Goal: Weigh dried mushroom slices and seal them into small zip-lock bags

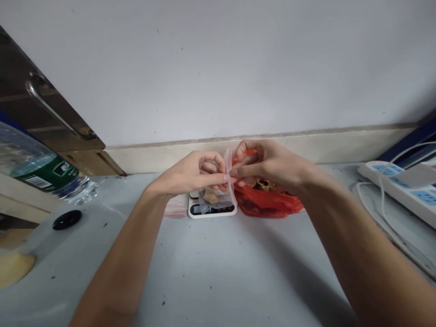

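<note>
Between my two hands is a small clear plastic bag (221, 198), its upper edge pinched upright by the fingers of both. My left hand (204, 171) grips it from the left, thumb against the film. My right hand (264, 164) pinches the same edge from the right. A brownish piece (211, 196) shows through the bag's lower part. Beneath is a white kitchen scale (213, 215) with a dark display strip; whether the bag rests on it I cannot tell. Beside it, under my right hand, sits a red plastic bag (269, 206) holding brown dried pieces (264, 185).
At the left stands a large water bottle (44, 170) with a green label. A black round object (67, 220) and a pale yellowish object (15, 269) lie near it. A white power strip (402, 186) with cables (381, 209) is at the right. A wall (238, 68) rises behind.
</note>
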`<state>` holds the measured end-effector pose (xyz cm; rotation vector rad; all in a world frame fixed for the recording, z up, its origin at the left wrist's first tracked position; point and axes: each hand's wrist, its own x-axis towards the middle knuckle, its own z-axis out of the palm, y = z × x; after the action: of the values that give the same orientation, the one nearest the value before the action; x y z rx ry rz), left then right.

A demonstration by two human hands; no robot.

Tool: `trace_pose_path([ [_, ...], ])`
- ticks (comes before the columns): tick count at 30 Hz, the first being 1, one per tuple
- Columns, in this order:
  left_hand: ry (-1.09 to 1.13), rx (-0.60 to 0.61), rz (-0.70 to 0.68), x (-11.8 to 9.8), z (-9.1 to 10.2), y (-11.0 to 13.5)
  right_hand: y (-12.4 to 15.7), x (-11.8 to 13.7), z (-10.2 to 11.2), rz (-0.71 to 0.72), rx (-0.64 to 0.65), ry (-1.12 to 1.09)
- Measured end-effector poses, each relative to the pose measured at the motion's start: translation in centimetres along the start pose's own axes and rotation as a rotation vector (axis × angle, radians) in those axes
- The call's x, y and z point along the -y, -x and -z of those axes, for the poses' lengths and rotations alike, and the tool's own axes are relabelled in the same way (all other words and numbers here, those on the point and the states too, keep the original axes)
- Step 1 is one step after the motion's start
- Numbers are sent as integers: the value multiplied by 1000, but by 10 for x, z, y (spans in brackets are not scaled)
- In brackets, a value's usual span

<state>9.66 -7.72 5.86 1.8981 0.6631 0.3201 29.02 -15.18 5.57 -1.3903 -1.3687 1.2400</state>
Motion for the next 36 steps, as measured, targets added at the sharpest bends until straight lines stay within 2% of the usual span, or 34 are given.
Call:
trace_pose_path([
  [9, 23, -151, 74, -2, -11, -3, 1, 5, -5, 27, -90, 100],
  [15, -54, -104, 39, -4, -7, 1, 0, 2, -2, 47, -110, 71],
  [20, -40, -45, 9, -4, -6, 2, -7, -7, 1, 12, -44, 12],
  [26, 11, 6, 55, -1, -3, 2, -11, -12, 4, -13, 34, -37],
  [30, -18, -18, 107, -4, -6, 2, -9, -11, 2, 16, 34, -15],
  [36, -59, -103, 123, -7, -13, -1, -7, -7, -10, 102, -47, 32],
])
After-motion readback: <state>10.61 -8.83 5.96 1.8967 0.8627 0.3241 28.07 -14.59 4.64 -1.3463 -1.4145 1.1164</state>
